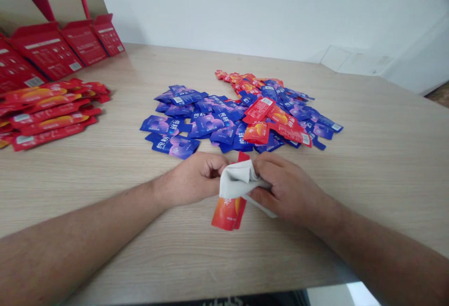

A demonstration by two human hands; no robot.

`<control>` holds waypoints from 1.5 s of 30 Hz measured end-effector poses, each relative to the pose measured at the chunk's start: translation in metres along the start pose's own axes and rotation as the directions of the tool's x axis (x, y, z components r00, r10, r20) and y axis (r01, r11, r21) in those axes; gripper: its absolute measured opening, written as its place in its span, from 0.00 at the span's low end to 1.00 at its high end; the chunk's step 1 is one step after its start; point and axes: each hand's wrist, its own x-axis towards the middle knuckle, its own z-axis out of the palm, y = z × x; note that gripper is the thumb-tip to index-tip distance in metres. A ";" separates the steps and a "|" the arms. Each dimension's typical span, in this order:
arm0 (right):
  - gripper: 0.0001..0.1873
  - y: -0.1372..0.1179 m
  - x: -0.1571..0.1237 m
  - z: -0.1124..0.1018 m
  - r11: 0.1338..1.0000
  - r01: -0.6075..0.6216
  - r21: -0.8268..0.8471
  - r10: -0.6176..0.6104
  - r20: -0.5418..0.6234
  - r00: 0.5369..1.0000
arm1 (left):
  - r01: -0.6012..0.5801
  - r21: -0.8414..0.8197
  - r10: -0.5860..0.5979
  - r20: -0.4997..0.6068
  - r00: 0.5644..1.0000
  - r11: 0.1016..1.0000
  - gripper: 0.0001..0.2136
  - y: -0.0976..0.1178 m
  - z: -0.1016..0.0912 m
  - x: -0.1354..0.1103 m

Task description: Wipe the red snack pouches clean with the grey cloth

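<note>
Close to the table's front, my left hand (196, 178) is closed on a red-orange pouch (226, 213), which points down toward me. My right hand (286, 186) pinches a light grey cloth (236, 178) that lies over the pouch's upper part. Under the cloth, the left fingertips and part of the pouch are hidden. Just beyond both hands spreads a loose pile of blue-purple pouches (213, 121), with red-orange pouches (286, 119) mixed in on its right and back.
Stacked red pouches (56, 109) lie at the left. Behind them stand several open red cartons (49, 51) with raised flaps. A white wall (245, 11) runs along the back of the wood-grain table (379, 156). A white panel (354, 60) sits at the far right.
</note>
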 end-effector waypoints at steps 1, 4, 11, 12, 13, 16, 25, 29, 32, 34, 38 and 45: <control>0.07 0.000 0.000 0.000 1.000 -0.016 -0.013 0.016 -0.017 1.000 | -0.006 0.001 0.006 -0.005 1.000 1.000 0.06 0.000 0.000 0.000; 0.08 0.003 0.001 0.001 0.994 -0.089 -0.059 0.083 -0.102 0.991 | -0.008 0.023 0.009 -0.043 0.999 1.000 0.07 0.001 0.000 0.000; 0.07 0.004 0.001 0.001 0.998 -0.047 -0.042 0.044 -0.065 0.997 | -0.012 0.035 0.014 -0.036 0.999 0.999 0.08 0.002 0.000 -0.001; 0.07 0.004 0.002 0.001 0.996 -0.069 -0.053 0.064 -0.092 0.994 | -0.011 0.041 0.013 -0.051 0.999 0.999 0.08 0.002 0.000 -0.001; 0.08 0.004 0.002 0.001 0.995 -0.084 -0.059 0.077 -0.113 0.991 | -0.008 0.046 0.011 -0.063 0.998 0.999 0.08 0.001 0.000 -0.001; 0.08 0.003 0.002 0.001 0.997 -0.062 -0.039 0.058 -0.076 0.995 | -0.009 0.048 0.011 -0.052 0.999 0.999 0.08 0.000 -0.001 -0.001; 0.10 0.005 0.002 0.001 0.997 -0.070 -0.044 0.067 -0.082 0.994 | -0.012 0.038 0.014 -0.046 0.999 0.999 0.09 0.000 0.000 -0.001; 0.08 0.004 0.001 0.001 0.999 -0.042 -0.019 0.042 -0.014 0.999 | -0.015 0.021 0.015 -0.019 1.000 1.000 0.08 0.000 0.000 -0.001; 0.09 0.006 0.002 0.001 0.993 -0.102 -0.065 0.096 -0.087 0.992 | -0.014 0.031 0.016 -0.059 0.998 0.999 0.09 -0.001 0.000 -0.001; 0.09 0.007 0.003 0.001 0.994 -0.094 -0.060 0.089 -0.075 0.993 | -0.015 0.034 0.017 -0.062 0.998 0.999 0.08 -0.002 0.000 -0.001; 0.07 0.006 0.002 0.001 0.999 -0.040 -0.027 0.040 0.001 0.999 | -0.013 0.023 0.013 -0.029 0.999 1.000 0.07 -0.002 0.000 -0.001; 0.09 0.006 0.002 0.002 0.997 -0.065 -0.045 0.063 -0.042 0.997 | -0.026 0.031 0.028 -0.046 0.999 0.999 0.07 -0.001 0.000 -0.001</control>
